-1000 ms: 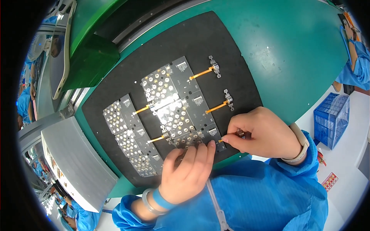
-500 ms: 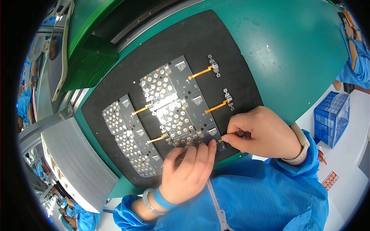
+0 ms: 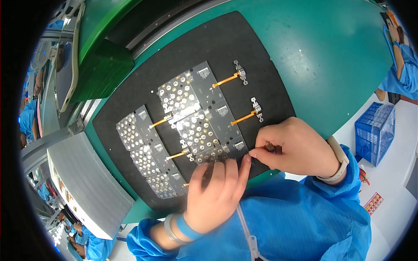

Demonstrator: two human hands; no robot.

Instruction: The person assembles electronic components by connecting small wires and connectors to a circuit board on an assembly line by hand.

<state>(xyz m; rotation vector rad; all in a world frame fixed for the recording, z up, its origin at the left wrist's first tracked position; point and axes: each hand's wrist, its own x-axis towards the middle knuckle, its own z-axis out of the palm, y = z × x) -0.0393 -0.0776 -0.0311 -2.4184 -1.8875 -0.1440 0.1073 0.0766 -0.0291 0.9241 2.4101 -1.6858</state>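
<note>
Three dark circuit boards with rows of round metal contacts lie joined in a column on a black mat. My left hand rests over the lowest board, fingers stretched out and lying on it, the index fingertip at its right edge. Right beside that fingertip, my right hand pinches a small flex cable with a dark end piece showing inside the curled fingers; the rest is hidden. Above, two orange flex cables with metal brackets reach out from the boards' right edge.
A second column of boards lies to the left, with orange flex cables along its right edge. The mat sits on a green table. A blue basket stands at right; a grey-white box at left. A co-worker's blue sleeve shows far right.
My left hand has shifted slightly right, its index fingertip now at the right fingertips. The orange cable end visible there before is now covered. An orange bit shows beside my left hand.
</note>
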